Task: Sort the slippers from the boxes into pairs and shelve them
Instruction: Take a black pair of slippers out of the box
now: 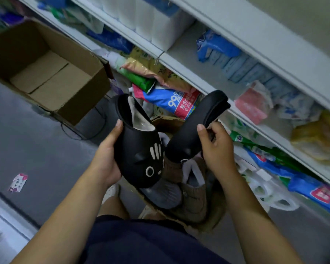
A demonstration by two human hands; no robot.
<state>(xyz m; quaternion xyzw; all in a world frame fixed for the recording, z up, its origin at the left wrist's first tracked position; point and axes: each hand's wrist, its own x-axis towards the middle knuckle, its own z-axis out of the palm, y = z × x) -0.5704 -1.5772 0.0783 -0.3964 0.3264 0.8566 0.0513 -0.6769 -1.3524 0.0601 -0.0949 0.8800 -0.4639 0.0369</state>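
My left hand (107, 157) grips a black slipper with a white cartoon face (139, 147), its upper turned toward me and a pale lining showing inside. A second black slipper (191, 128) is in my right hand (217, 147), tilted with its sole side up and its heel pointing at the shelf. Both slippers hang close together, toes almost touching, above a cardboard box (213, 223) at my feet. In that box lie a brown slipper (194, 202) and a grey slipper (166, 195).
An open cardboard box (51, 73), nothing in it, stands on the grey floor at the upper left. White shelves (204, 86) run diagonally on the right, stuffed with packets, bags and tissue packs. A small wrapper (18, 182) lies on the floor at left.
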